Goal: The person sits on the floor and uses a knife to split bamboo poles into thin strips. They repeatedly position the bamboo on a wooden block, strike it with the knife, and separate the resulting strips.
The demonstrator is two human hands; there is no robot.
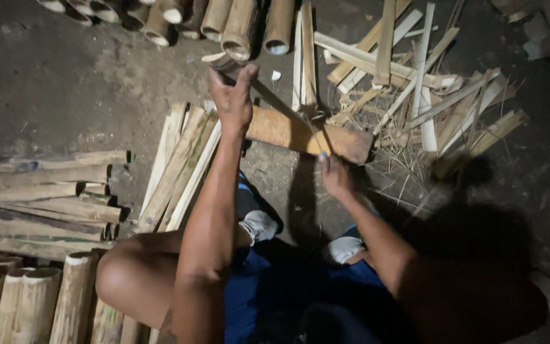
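With pale split bamboo strips already stacked and whole bamboo tubes waiting, the left hand grips a dark blade across the wooden block, the right hand pinching its lower end.

pale bamboo on dark ground

split bamboo strips are pale tan — some cream-white; the wooden block is orange-brown, the bamboo tubes yellow-tan with greenish streaks, the shorts deep blue, the floor dark grey — mottled.

thin dark blade runs diagonally over a tan wood block lying flat on the dirt floor
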